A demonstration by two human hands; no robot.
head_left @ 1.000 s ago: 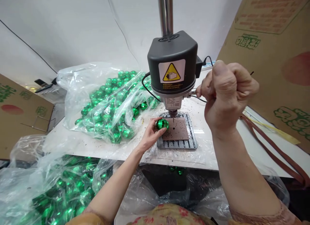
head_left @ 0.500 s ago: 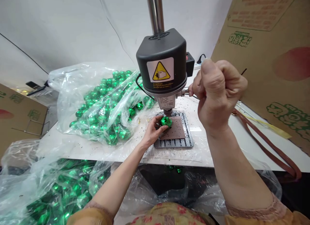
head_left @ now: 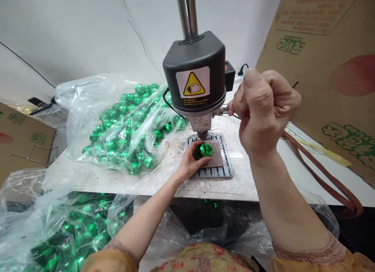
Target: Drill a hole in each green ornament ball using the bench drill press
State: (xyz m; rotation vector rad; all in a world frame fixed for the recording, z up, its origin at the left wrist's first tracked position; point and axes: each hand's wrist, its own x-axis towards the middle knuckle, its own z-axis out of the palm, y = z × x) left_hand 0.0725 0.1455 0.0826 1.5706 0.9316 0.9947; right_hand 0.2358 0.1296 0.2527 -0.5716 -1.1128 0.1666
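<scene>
My left hand [head_left: 191, 159] grips a shiny green faceted ball [head_left: 206, 149] between thumb and fingers. A small dark spot shows on top of the ball. It is over a brown board [head_left: 216, 157] on the slotted metal base [head_left: 229, 162] of a small drill press [head_left: 195, 80]. The drill's chuck [head_left: 202, 135] is just above and behind the ball, apart from it. Raised at the right, my right hand [head_left: 263, 108] is closed around the feed lever [head_left: 225, 109] on the drill's side; most of the lever is hidden by the fingers.
Several green balls fill a clear plastic bag [head_left: 117, 135] left of the drill, and another bag [head_left: 73, 229] below the table edge. Dark shavings litter the white table [head_left: 164, 184]. A brown strap [head_left: 322, 178] and a large cardboard box [head_left: 328, 69] are at the right.
My left hand has moved the green ball slightly right and toward me, and its dark spot now faces up. My right hand stays on the lever, almost unmoved.
</scene>
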